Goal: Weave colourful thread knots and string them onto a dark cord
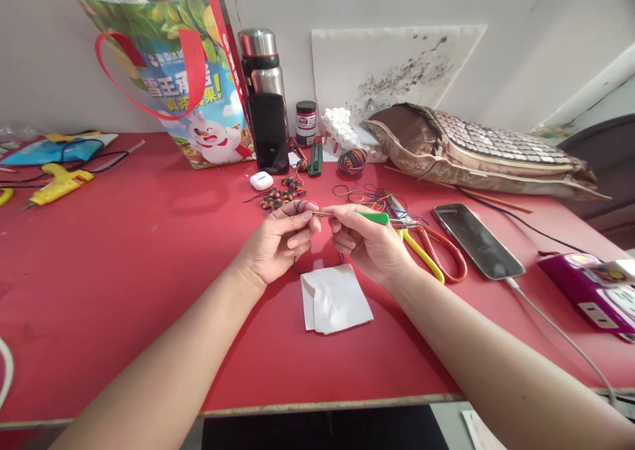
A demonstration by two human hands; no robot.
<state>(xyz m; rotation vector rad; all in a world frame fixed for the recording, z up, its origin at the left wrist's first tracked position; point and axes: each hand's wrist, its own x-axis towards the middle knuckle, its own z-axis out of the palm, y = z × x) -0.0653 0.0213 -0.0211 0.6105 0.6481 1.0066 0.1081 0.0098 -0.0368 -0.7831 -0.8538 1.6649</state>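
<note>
Between thumb and fingers, my right hand [367, 238] grips a crochet hook with a green handle [373, 218]. The hook's thin metal shaft points left, toward the fingertips of my left hand [280, 238]. Dark yarn [299, 206] loops over the left fingers, which are pinched together on it. Any stitches there are too small to make out. A strand hangs below the hands, above a folded white tissue [342, 299]. Behind them lie a multicoloured crocheted piece [282, 195], loose thread [370, 198] and a yarn ball [352, 161].
Scissors or pliers with red and yellow handles [441, 255] lie right of my right hand, beside a charging phone [479, 240]. A power strip [590, 291] sits far right. At the back stand a shopping bag [198, 106], an upright phone [269, 132] and a cushion [496, 145]. A glue gun [62, 184] lies left.
</note>
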